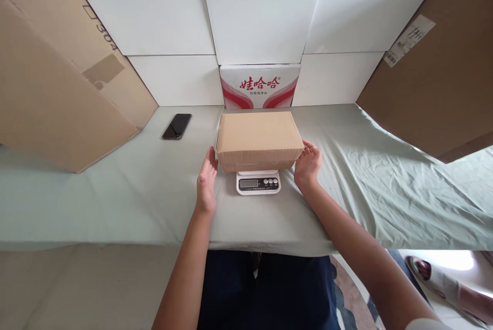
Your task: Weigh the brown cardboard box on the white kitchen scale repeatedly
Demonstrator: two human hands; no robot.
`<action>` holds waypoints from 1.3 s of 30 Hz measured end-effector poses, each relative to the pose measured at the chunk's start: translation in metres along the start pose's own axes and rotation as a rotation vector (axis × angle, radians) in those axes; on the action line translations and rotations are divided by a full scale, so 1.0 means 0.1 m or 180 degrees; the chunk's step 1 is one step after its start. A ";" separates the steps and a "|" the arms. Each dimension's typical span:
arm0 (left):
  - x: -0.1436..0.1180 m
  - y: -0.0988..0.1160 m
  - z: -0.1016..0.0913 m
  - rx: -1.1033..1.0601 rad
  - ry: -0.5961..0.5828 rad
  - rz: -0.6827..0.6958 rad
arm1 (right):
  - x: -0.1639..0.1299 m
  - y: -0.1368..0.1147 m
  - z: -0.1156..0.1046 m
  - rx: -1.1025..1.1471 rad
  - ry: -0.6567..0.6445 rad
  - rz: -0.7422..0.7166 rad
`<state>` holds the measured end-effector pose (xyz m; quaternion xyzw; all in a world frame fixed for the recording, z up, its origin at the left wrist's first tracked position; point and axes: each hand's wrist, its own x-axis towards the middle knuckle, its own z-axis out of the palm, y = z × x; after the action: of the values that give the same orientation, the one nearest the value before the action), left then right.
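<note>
A closed brown cardboard box (259, 135) sits on top of a white kitchen scale (259, 191), whose plate is mostly hidden under it. The scale's display and round buttons show in front, but no reading can be made out. Beside the box's left side is my left hand (207, 181), open, its fingers stretched forward close to the cardboard. My right hand (309, 166) is at the right front corner, palm turned inward, fingers loosely bent and apart along the box's side. Whether either hand touches the box is hard to tell.
A black phone (177, 127) lies on the pale green cloth (127, 186) to the left. Large cardboard pieces (57, 73) stand at the left and right. Behind are white panels (262, 17) and a red-and-white carton (260, 86). A person's foot (439, 281) shows at lower right.
</note>
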<state>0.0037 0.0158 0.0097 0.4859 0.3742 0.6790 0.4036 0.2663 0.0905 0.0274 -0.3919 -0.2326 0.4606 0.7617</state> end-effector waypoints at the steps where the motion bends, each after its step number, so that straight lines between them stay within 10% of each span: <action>1: 0.00 0.00 0.00 0.0010 -0.0006 0.0002 | 0.00 0.00 0.00 0.0007 0.0006 -0.0001; 39: -0.02 0.00 -0.01 0.0204 -0.0127 0.0008 | -0.05 -0.02 0.01 -0.0166 -0.0282 -0.0084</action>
<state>0.0033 0.0134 0.0091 0.5124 0.3871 0.6573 0.3944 0.2640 0.0857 0.0293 -0.3878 -0.2830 0.4612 0.7462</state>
